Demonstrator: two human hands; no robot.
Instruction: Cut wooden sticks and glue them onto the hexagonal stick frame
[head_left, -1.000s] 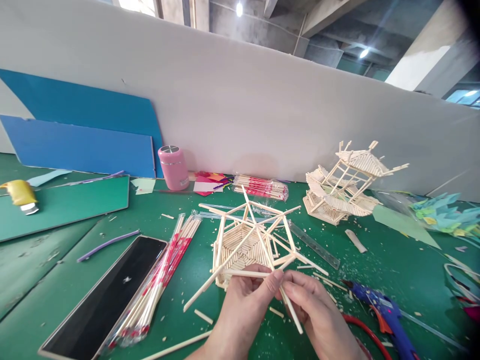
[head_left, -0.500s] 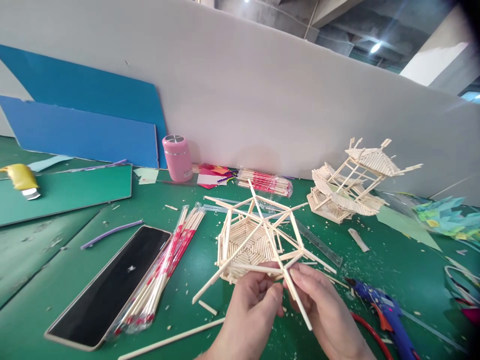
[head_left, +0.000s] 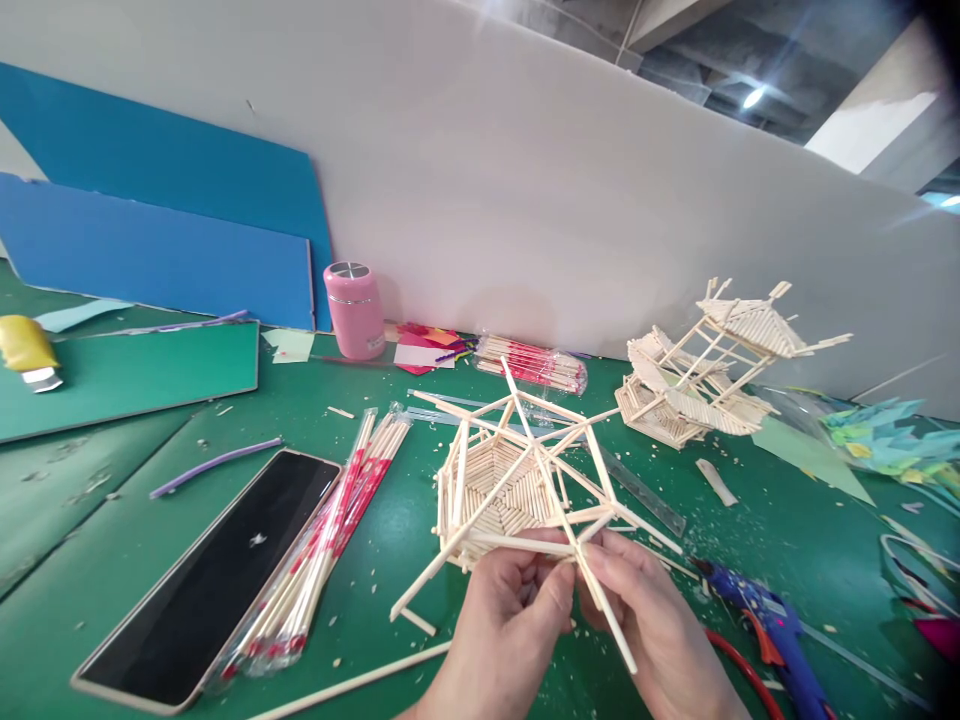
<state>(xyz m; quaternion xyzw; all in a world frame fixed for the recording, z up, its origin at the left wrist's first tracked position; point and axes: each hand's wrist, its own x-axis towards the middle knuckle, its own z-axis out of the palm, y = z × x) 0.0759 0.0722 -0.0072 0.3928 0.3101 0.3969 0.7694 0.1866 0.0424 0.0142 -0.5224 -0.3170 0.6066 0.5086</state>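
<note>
A wooden stick model [head_left: 517,490], with a woven-looking hexagonal floor and long crossing sticks on top, stands in front of me. My left hand [head_left: 517,620] pinches its near corner, thumb and fingers closed by a stick joint. On the other side of that joint, my right hand [head_left: 637,600] grips the same corner, fingers closed round it. One long stick slants out between the two hands. The fingertips underneath are partly hidden. Right of my right hand lies a blue glue gun [head_left: 765,610].
A phone [head_left: 210,570] and bagged sticks [head_left: 330,560] lie left. A pink flask [head_left: 354,312] and another bagged bundle [head_left: 532,363] stand and lie along the white partition. A finished-looking stick pavilion [head_left: 697,375] leans back right. A loose stick [head_left: 352,683] lies in front.
The stick model and both hands have shifted very slightly right and down in view. The hands keep their hold on the same corner; the camera view has moved a little.
</note>
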